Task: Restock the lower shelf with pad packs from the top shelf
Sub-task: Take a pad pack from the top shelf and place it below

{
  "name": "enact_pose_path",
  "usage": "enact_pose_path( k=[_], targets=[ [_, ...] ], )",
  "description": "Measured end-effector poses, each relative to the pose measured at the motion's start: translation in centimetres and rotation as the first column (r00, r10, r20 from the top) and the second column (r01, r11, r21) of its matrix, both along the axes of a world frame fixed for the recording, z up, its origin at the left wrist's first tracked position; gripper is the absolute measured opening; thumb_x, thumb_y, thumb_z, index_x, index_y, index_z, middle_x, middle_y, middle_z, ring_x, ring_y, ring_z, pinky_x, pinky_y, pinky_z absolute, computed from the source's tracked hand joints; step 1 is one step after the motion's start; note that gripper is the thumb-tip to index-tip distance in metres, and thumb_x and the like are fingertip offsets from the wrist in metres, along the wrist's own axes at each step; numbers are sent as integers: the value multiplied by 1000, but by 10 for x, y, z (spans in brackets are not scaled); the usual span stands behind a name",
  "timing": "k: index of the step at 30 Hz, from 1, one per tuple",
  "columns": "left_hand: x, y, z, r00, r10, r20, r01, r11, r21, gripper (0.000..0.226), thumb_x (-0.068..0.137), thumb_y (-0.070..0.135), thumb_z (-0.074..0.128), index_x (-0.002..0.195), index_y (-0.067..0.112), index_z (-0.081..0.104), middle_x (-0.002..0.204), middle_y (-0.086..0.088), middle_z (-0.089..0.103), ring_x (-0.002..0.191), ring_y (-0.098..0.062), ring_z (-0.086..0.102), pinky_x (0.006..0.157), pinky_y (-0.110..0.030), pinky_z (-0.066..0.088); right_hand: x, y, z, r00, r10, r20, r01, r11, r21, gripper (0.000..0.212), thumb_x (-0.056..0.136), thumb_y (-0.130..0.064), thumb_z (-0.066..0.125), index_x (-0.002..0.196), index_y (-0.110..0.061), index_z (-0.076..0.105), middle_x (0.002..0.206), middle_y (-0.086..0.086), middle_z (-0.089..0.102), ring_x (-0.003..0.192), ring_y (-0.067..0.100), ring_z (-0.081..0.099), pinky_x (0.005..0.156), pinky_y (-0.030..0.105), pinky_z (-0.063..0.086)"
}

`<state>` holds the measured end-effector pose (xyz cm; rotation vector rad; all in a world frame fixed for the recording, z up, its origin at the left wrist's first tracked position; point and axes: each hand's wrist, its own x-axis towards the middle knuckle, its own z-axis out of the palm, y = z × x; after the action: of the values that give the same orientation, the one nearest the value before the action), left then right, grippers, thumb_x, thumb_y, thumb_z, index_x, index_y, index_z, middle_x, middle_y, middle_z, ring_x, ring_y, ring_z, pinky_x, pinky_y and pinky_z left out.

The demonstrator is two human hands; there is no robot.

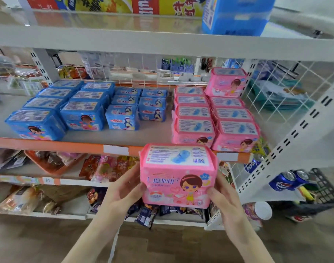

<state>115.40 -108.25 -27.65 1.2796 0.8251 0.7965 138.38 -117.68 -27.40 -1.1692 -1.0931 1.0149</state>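
A pink pad pack [178, 175] is held upright in front of the orange-edged lower shelf [67, 146]. My left hand [124, 192] grips its left side and my right hand [226, 198] grips its right side, thumbs on the front. On the shelf behind stand two rows of pink packs [215, 118], with one more pink pack [226, 82] stacked at the back right. Blue packs [82, 107] fill the shelf's left and middle. On the top shelf [162, 42] stands a large blue pack [236, 16].
A bare strip of shelf lies between the blue packs and the pink rows. A white wire grid [287, 92] and slotted upright close the right end. Snack bags [109, 168] fill the shelves below; cola cans [287, 179] sit lower right.
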Motion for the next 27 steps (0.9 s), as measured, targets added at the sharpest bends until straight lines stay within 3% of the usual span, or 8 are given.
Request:
enact_pose_path(
  k=[3,8,13,15,18,20,22,27],
  targets=[
    [13,-6,-2,1000,-11,-2,11,1000,-6,87,69,60,81,143,22,52,135,-6,64,127,-29,59,103,-52,48,12,-3,-3,999,-21,-42,21,1000,3,61,88,-18,48,148,-18,36,135,-5,63,124,16,60,91,24,53],
    [22,-3,3,999,-15,-41,14,1000,-7,101,48,68,87,133,23,55,121,4,72,112,-14,68,85,-22,56,15,5,-7,991,-81,-102,83,996,20,63,90,-17,49,150,-26,31,135,-3,62,125,19,59,94,32,54],
    [24,27,-1,997,15,-79,-10,998,68,89,48,51,89,130,33,56,117,12,73,110,-9,68,88,-19,55,9,26,-9,979,-143,-146,143,990,-8,62,84,-28,66,140,-20,40,127,5,65,118,22,62,88,28,55],
    [27,44,-3,999,21,-35,-18,996,83,80,55,41,85,129,35,58,117,8,73,110,-12,69,85,-19,55,8,40,-7,976,-184,-116,185,983,-5,58,84,-24,64,137,-19,42,124,8,65,114,22,64,85,28,56],
    [33,72,-3,999,12,33,-15,995,101,77,62,33,85,133,40,55,122,1,71,114,-20,67,94,-36,55,10,64,1,970,-237,-59,239,971,25,70,77,-44,76,130,-11,44,99,4,70,91,10,68,80,25,56],
    [36,90,0,999,-25,25,21,987,156,75,72,30,81,140,36,49,124,1,70,115,-22,67,96,-43,54,11,78,5,967,-256,14,256,966,30,48,86,-37,68,125,-15,51,79,8,60,74,15,61,77,21,51],
    [41,103,3,998,-62,0,61,978,197,70,82,21,77,143,35,46,126,3,69,116,-22,66,96,-40,54,14,84,8,969,-238,60,236,971,35,24,97,-20,56,121,-23,57,80,17,54,72,20,54,76,20,48],
    [45,148,7,996,-88,-22,91,973,211,68,82,11,74,136,41,47,119,14,72,112,-9,68,94,-25,54,13,123,14,930,-298,215,298,954,32,29,96,-29,48,120,-40,60,71,2,54,68,12,54,71,15,47]
  ],
)
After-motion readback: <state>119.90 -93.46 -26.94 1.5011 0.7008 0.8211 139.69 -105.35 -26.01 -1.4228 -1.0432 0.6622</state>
